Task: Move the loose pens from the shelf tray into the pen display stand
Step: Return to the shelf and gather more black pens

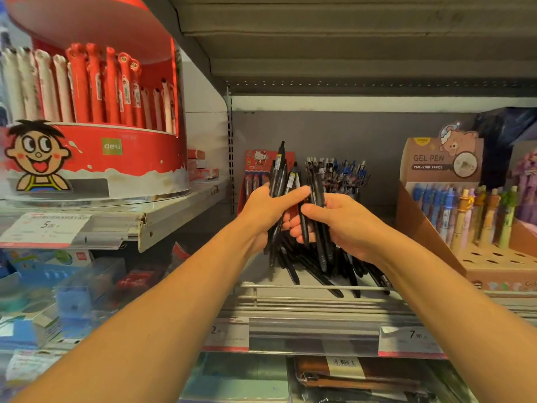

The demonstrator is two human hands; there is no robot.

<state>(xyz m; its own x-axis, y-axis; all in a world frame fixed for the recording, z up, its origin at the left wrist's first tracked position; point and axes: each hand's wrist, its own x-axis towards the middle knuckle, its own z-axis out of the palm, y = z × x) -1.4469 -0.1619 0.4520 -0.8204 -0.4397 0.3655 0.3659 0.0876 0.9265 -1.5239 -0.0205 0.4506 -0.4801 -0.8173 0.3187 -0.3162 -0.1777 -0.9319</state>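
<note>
Two forearms in view, both bare from elbow to wrist; no sleeves, cuffs or gloves visible. Left hand (268, 209) and right hand (345, 225): no rings, watch or bands seen. Fingernails short, unpainted.

The slim black plastic pens (283, 181) look smooth with a dull sheen, some bearing pale paper labels. The grey metal shelf rail (305, 287) is painted and slightly glossy. The brown cardboard gel-pen box (418, 228) looks matt. The round red pen display stand (130, 158) appears glossy, printed card or plastic.
</note>
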